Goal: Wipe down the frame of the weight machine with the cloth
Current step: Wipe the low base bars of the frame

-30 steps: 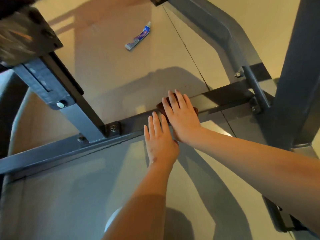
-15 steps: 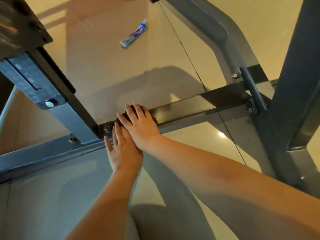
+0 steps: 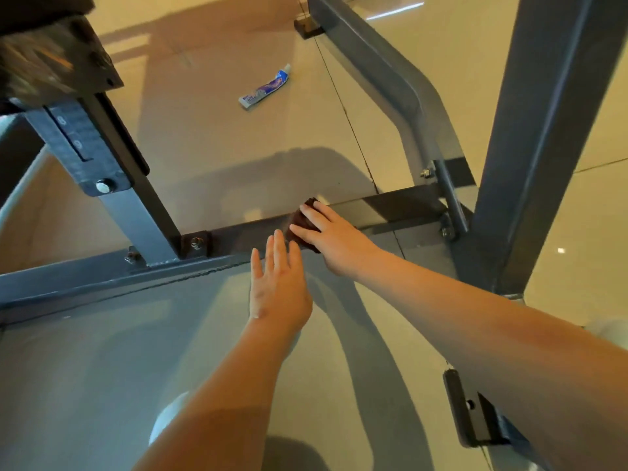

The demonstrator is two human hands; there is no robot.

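A grey steel weight machine frame runs across the floor as a low crossbar (image 3: 384,209), bolted to an angled post at the left and a tall upright at the right. A dark brown cloth (image 3: 299,220) lies on the crossbar's middle. My right hand (image 3: 331,232) presses flat on the cloth, fingers straight and pointing left, covering most of it. My left hand (image 3: 277,283) lies open just below and left of it, fingertips touching the bar's near edge, holding nothing.
A blue and white tube (image 3: 265,91) lies on the beige tiled floor beyond the bar. An angled post (image 3: 136,212) with a bolt plate rises at left, a thick upright (image 3: 543,130) at right, a bent grey tube (image 3: 384,73) behind.
My right hand slid the cloth left toward the bolted post, then back right along the crossbar to its middle. My left hand followed beside it.
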